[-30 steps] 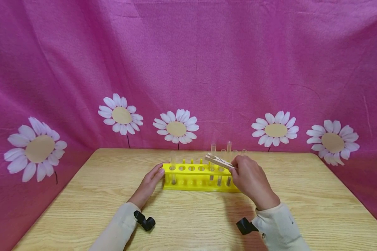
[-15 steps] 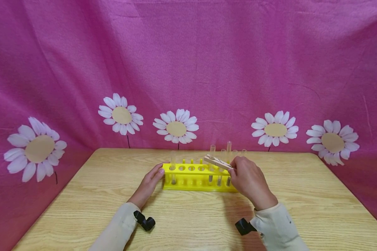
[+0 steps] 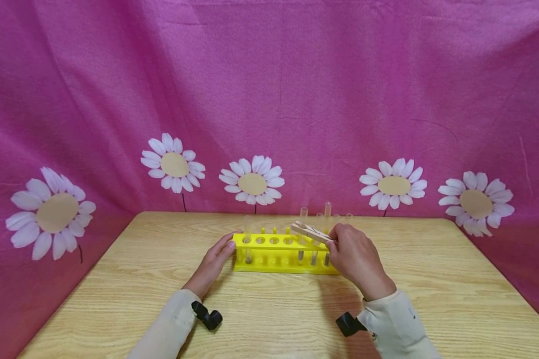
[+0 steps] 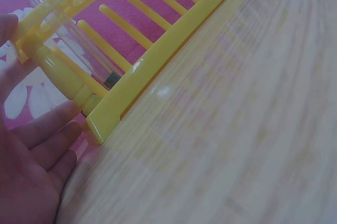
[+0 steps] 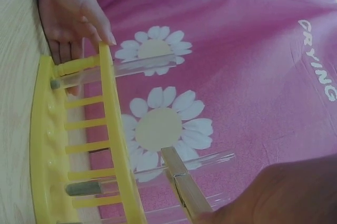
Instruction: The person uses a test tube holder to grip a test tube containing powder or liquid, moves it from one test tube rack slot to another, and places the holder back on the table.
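Note:
A yellow test tube rack (image 3: 278, 269) stands on the table. My left hand (image 3: 213, 264) holds its left end, the thumb at the top shelf and the other fingers along the end post, as the left wrist view shows. In my right hand (image 3: 359, 257) is a wooden test tube clamp (image 3: 312, 233), its tip at the upper part of a clear test tube (image 5: 100, 187) with grey matter at the bottom. That tube passes through a rack hole. More tubes stand to its right, partly hidden by the hand. Another test tube (image 3: 248, 229) stands in the leftmost hole.
Upright yellow pegs (image 3: 274, 231) line the rack's back. Wood-grain table surface (image 3: 269, 314) lies around the rack. A pink cloth with white daisies (image 3: 269, 99) hangs behind and at both sides. Black wrist cameras (image 3: 206, 316) sit at both cuffs.
My right hand, the clamp and the tube at its tip have shifted slightly left and the tube sits a little lower. The left hand and the rack have stayed put.

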Motion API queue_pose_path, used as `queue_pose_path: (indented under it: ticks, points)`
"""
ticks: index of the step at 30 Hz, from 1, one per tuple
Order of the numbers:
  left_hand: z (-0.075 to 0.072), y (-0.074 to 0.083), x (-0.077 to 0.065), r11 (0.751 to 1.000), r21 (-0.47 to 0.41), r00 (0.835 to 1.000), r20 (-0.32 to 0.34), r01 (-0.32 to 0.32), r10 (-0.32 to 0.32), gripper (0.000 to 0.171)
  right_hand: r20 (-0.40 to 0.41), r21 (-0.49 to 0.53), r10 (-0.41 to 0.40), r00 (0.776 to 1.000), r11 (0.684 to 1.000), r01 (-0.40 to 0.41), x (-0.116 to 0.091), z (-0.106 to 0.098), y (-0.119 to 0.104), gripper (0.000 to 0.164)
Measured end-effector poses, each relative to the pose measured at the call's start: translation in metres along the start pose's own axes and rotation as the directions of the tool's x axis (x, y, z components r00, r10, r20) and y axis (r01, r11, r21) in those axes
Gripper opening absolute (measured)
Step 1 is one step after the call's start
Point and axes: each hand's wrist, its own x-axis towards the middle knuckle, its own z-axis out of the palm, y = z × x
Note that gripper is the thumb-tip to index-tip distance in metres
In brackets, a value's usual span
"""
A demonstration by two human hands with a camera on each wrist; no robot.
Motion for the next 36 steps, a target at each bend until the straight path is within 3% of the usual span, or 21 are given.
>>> queue_pose_path:
  ticks: [12,21,36]
  points:
    - [0.0009,0.0021,-0.0001,1.0,0.014,1.0,-0.012,0.025,-0.025,0.042,-0.024,-0.002,-0.019,1.0,1.0,0.019,0.0001,-0.0015,0.0007,0.01]
    - [-0.0002,-0.0008,0.001,1.0,0.011,1.0,-0.005,-0.01,0.01,0.048,-0.043,0.005,-0.01,0.999,1.0,0.011,-0.0002,-0.0053,0.0001,0.011]
    - [0.0,-0.0006,0.0009,1.0,0.009,1.0,-0.007,-0.001,0.001,0.046,-0.143,0.04,-0.032,0.989,0.998,0.038,-0.0018,-0.0078,0.0004,0.009]
